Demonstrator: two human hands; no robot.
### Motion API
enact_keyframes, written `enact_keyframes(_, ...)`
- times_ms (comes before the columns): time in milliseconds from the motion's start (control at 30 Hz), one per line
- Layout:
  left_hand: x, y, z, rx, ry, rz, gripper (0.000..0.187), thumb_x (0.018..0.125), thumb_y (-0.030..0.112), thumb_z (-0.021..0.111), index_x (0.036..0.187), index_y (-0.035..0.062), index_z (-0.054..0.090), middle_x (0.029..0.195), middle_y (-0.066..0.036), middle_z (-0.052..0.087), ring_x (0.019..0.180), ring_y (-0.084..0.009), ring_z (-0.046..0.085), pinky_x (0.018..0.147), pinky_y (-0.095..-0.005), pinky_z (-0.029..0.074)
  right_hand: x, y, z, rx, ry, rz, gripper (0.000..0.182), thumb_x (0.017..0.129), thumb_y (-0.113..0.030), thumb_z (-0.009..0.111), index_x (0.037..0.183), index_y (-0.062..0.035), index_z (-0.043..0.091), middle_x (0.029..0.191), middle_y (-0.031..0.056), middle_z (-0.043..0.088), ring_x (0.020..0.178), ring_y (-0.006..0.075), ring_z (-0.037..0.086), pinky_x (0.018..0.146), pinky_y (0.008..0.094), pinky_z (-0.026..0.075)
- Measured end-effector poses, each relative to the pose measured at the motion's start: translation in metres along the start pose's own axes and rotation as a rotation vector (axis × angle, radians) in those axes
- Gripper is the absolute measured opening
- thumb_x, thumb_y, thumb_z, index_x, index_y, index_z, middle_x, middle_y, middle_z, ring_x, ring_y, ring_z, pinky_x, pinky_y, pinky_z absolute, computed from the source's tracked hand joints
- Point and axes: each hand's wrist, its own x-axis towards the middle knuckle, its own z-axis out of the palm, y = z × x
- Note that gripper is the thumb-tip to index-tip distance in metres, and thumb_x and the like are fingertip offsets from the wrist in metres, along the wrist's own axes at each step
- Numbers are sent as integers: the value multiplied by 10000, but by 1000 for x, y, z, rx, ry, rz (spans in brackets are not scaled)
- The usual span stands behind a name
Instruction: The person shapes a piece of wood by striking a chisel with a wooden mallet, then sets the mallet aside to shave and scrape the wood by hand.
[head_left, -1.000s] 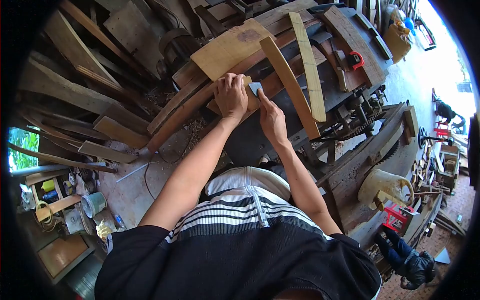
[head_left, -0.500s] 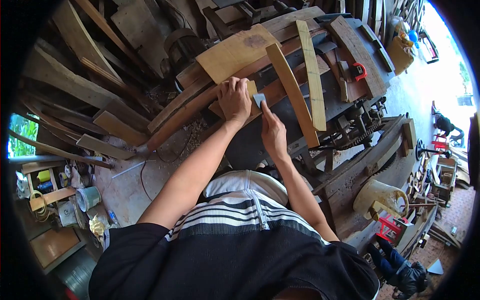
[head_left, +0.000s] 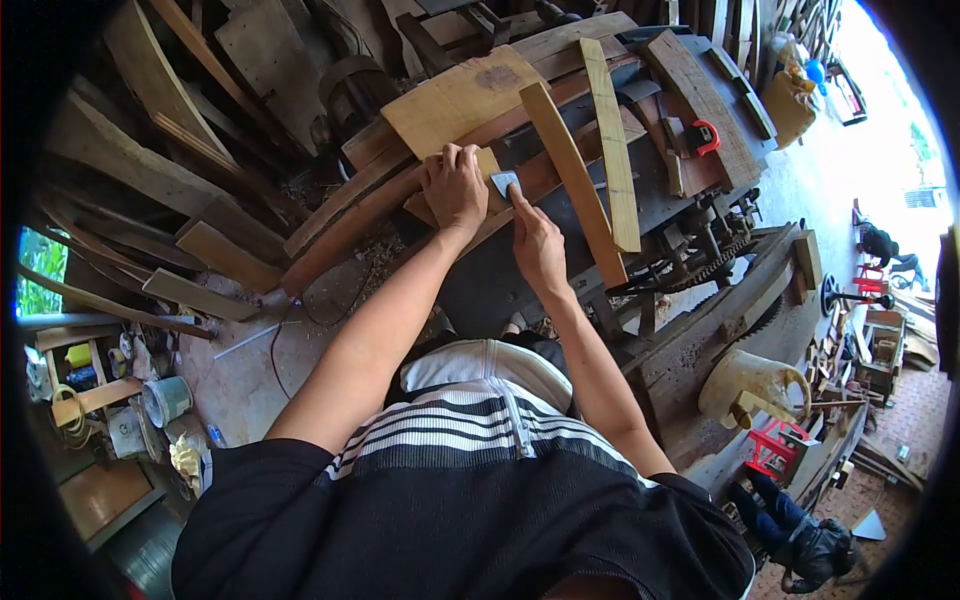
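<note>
On the left side of the small wood block [head_left: 487,162], the left hand [head_left: 457,195] bends its fingers over it, seemingly to steady it. At the block's right edge, the right hand [head_left: 540,250] grips a metal blade [head_left: 505,183], index finger extended against it, probably for control. Right of the block lies a long slat [head_left: 577,185].

Our 2 bare arms reach forward and converge, elbows wide and bent, as our hands work close together but apart. Our left hand [head_left: 456,188] is back-up, its fingers bunched and curled over at the knuckles, the thumb hidden. Our right hand [head_left: 539,245] points its 1 index finger [head_left: 515,192] ahead, the other fingers folded beneath. Our left forearm [head_left: 375,325] and right forearm [head_left: 600,360] slant inward from the 2 sides.
</note>
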Motion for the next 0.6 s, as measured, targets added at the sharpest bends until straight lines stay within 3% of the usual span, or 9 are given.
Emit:
enact_keyframes(300,-9,5,-7,34,-36,5,153,960,235,550,1086,201,628,1079,-32,573,1039,-284,539,894,-453,423,-17,1,-2,8,22,29,398,983,-103,533,1375,-156,574,855,207,615,780,425,642,677,491,504)
enact_keyframes(367,-7,3,-10,28,-72,58,152,960,238,553,1089,199,624,1076,-33,572,1036,-286,541,882,-443,431,-20,0,-4,31,32,8,440,953,-17,549,1378,-128,571,856,228,619,777,420,638,704,452,507)
enact_keyframes(500,-15,2,-12,-15,-84,76,155,956,240,559,1091,199,623,1072,-34,572,1032,-284,542,872,-433,439,-39,-1,-10,13,-30,84,423,956,-29,551,1368,-124,580,877,231,627,791,423,641,707,449,511)
enact_keyframes(600,-18,6,-13,-14,-40,43,159,955,244,554,1087,201,631,1085,-27,566,1026,-275,542,871,-429,445,-27,4,-8,23,60,22,387,993,-128,524,1373,-178,576,850,192,613,790,404,654,696,496,507)
